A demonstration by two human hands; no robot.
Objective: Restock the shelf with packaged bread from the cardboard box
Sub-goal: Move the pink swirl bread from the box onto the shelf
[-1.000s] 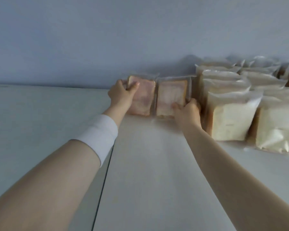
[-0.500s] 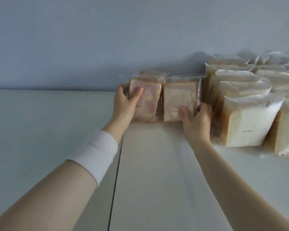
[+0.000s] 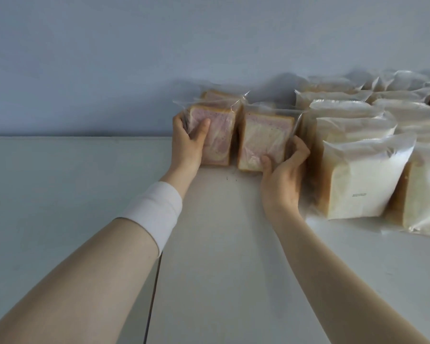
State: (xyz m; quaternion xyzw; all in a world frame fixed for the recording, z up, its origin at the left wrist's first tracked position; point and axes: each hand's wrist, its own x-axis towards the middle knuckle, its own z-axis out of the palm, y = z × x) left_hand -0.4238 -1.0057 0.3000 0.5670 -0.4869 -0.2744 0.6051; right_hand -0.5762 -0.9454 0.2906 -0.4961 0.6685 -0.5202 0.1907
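Two clear bags of pink-swirled sliced bread stand side by side on the white shelf point(image 3: 209, 244) near the back wall. My left hand point(image 3: 188, 142) grips the left swirl bag point(image 3: 221, 135) by its left edge, thumb on its front face. My right hand point(image 3: 282, 180) holds the right swirl bag point(image 3: 266, 137) at its lower right corner, thumb on the front and fingers curled round its side. Another swirl bag point(image 3: 216, 96) stands behind the left one. The cardboard box is out of view.
Rows of white bread bags point(image 3: 358, 175) fill the shelf's right side, touching the right swirl bag. A seam point(image 3: 152, 299) between shelf panels runs toward me under my left forearm. A pale wall point(image 3: 134, 58) backs the shelf.
The view has shifted, so the bags look closer and larger. Both hands keep their hold on the two swirl bags, which stand a little further out from the wall.
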